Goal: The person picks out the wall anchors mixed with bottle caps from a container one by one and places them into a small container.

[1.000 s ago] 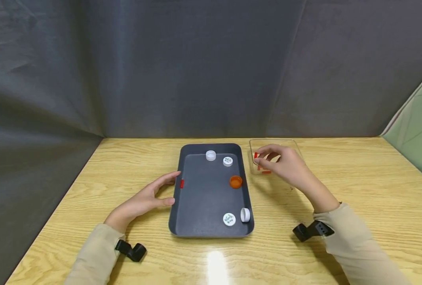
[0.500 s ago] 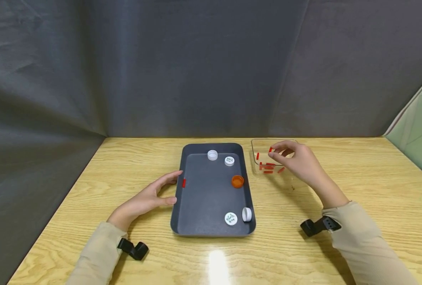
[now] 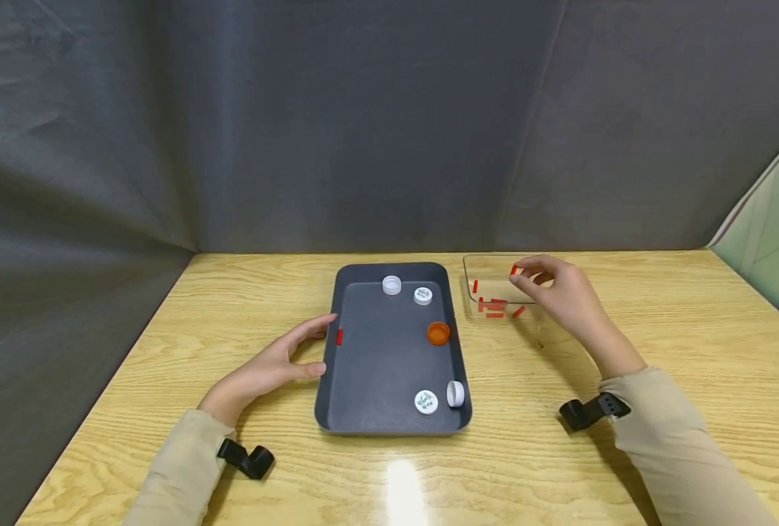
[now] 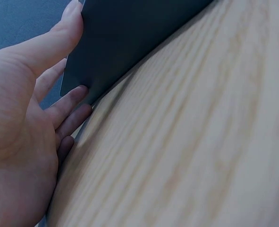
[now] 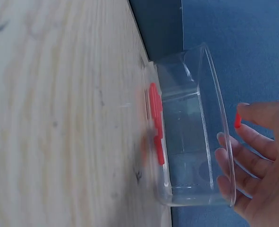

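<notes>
A small red stick-like piece (image 3: pixel 514 269) is pinched between the thumb and index finger of my right hand (image 3: pixel 559 291). That hand is raised over the right part of a clear plastic box (image 5: pixel 191 123), its other fingers spread near the rim in the right wrist view. More red pieces (image 3: pixel 495 307) lie on the box's floor. My left hand (image 3: pixel 267 365) rests with fingertips and thumb at the left rim of a dark grey tray (image 3: pixel 379 365), fingers loosely extended. Just inside that rim sits another red piece (image 3: pixel 340 337).
In the tray are an orange cap (image 3: pixel 438 333) and several white caps, among them one standing on edge (image 3: pixel 455 394) and one with green print (image 3: pixel 426 402). A dark curtain (image 3: pixel 363 131) hangs behind the wooden table (image 3: pixel 232 467).
My right hand has moved right across the clear box, keeping the red piece pinched, and more red pieces in the box are uncovered. The left hand has stayed at the tray's rim.
</notes>
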`<state>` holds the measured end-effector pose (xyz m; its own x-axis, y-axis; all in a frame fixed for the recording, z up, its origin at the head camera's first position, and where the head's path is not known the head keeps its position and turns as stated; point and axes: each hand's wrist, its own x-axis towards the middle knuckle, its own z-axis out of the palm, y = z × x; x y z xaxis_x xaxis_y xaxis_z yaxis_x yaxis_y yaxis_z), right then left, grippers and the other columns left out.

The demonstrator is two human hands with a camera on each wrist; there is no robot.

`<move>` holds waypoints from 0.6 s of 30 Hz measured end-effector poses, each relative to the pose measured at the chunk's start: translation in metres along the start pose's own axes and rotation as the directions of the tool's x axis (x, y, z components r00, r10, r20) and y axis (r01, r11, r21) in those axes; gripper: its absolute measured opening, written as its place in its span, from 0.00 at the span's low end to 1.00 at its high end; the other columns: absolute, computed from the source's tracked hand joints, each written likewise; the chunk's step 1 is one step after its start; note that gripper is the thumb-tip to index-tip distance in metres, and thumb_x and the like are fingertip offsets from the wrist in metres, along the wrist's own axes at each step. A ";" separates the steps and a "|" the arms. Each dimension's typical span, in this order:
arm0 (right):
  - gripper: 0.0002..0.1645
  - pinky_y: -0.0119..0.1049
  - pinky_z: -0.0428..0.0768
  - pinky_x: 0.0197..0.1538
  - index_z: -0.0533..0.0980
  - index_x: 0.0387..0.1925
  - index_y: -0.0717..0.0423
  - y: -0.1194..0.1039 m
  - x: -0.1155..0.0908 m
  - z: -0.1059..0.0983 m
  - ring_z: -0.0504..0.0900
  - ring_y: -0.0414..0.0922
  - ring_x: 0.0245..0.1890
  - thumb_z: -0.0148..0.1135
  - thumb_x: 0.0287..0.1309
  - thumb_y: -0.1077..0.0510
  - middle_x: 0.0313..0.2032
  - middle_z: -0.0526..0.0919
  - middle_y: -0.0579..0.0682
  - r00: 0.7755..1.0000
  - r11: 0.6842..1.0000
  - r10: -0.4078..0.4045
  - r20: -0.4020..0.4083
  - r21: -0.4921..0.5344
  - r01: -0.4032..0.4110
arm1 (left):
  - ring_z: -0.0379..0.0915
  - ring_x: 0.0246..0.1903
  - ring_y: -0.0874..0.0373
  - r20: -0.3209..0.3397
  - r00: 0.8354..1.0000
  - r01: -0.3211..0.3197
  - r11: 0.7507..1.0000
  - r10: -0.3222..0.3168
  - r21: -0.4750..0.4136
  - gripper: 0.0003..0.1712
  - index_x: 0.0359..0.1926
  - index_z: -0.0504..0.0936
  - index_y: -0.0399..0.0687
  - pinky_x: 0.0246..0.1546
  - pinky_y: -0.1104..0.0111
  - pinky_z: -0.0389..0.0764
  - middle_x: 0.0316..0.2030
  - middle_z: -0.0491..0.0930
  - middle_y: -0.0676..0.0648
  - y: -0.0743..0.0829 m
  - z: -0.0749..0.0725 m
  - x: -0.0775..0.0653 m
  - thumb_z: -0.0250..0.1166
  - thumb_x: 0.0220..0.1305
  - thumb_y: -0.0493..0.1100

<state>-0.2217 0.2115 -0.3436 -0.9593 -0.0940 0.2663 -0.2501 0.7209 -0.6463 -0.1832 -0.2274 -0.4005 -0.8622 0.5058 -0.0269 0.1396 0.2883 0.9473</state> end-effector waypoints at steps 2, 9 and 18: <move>0.25 0.44 0.74 0.42 0.78 0.53 0.65 0.002 0.000 0.000 0.79 0.56 0.44 0.59 0.69 0.47 0.45 0.83 0.61 1.000 1.000 -0.006 -0.012 -0.003 0.006 | 0.54 0.69 0.44 0.003 1.000 -0.012 1.000 0.012 -0.003 0.46 0.76 0.58 0.50 0.69 0.45 0.46 0.69 0.62 0.42 0.000 0.000 0.000 0.72 0.61 0.40; 0.25 0.40 0.74 0.39 0.78 0.53 0.64 0.004 0.000 -0.001 0.80 0.55 0.43 0.60 0.69 0.47 0.43 0.82 0.60 0.999 1.000 -0.015 -0.029 -0.005 0.015 | 0.54 0.68 0.44 0.005 1.000 -0.030 0.999 0.030 -0.024 0.46 0.76 0.59 0.51 0.69 0.45 0.46 0.69 0.62 0.42 -0.002 0.000 -0.001 0.71 0.61 0.39; 0.22 0.32 0.74 0.36 0.78 0.53 0.64 0.005 0.000 0.000 0.81 0.55 0.42 0.61 0.68 0.50 0.42 0.82 0.59 0.999 1.000 -0.021 -0.050 -0.004 0.021 | 0.54 0.68 0.44 0.010 0.999 -0.032 0.999 0.032 -0.034 0.46 0.76 0.59 0.51 0.68 0.44 0.46 0.69 0.62 0.42 -0.001 -0.001 0.000 0.71 0.61 0.40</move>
<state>-0.2227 0.2155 -0.3469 -0.9459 -0.0745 0.3157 -0.2697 0.7213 -0.6379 -0.1833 -0.2284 -0.4016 -0.8523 0.5230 0.0002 0.1502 0.2443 0.9580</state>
